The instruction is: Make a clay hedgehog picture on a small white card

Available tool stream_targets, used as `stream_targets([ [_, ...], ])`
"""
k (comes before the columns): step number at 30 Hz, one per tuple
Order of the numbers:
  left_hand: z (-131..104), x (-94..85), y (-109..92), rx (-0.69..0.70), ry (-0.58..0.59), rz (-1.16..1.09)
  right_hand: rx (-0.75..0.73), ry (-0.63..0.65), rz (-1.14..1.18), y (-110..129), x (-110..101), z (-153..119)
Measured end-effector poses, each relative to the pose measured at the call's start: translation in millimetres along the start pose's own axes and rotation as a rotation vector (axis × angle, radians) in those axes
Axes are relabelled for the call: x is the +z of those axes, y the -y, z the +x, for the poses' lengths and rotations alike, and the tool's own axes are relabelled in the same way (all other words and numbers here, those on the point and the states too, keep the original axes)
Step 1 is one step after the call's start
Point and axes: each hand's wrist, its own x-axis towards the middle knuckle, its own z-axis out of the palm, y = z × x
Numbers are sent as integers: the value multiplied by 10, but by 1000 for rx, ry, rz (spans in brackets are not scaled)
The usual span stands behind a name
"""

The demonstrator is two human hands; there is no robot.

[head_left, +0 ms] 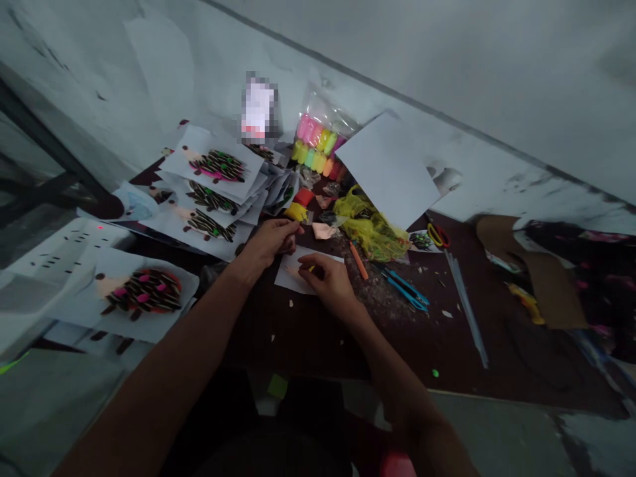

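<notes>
A small white sheet of paper [288, 281] lies on the dark table under my hands. A peach-coloured patch shows on it by my right fingertips. My right hand [332, 283] rests over the sheet, thumb and fingers curled together; a bit of yellow shows beside them, and I cannot make out what they hold. At the sheet's upper left, my left hand [277, 240] has its fingers bent closed, their contents hidden. Just beyond the hands sits a lump of peach modelling clay [324, 230]. Yellow clay [297, 212] and red clay [303, 197] lie behind it.
Hedgehog pictures on paper [213, 165] are stacked at left. Behind are a bag of coloured clay [318, 142], a yellow plastic bag [370, 232] and a leaning white sheet [390, 169]. To the right lie an orange stick [358, 260], blue snips [406, 289] and scissors [438, 236].
</notes>
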Motion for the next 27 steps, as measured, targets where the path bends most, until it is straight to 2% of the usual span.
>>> stream_targets([
  [6,19,-37,34,7,14,-7,-69,-18,-205,29,92,35],
  [15,27,-4,29,-21,-22,-39,-137,-7,-245,-31,185,58],
  [22,13,8,10,-25,-22,-58,-227,-47,-428,-50,254,104],
  [27,23,-1,21,-25,-26,-54,-245,0,-515,-38,255,103],
])
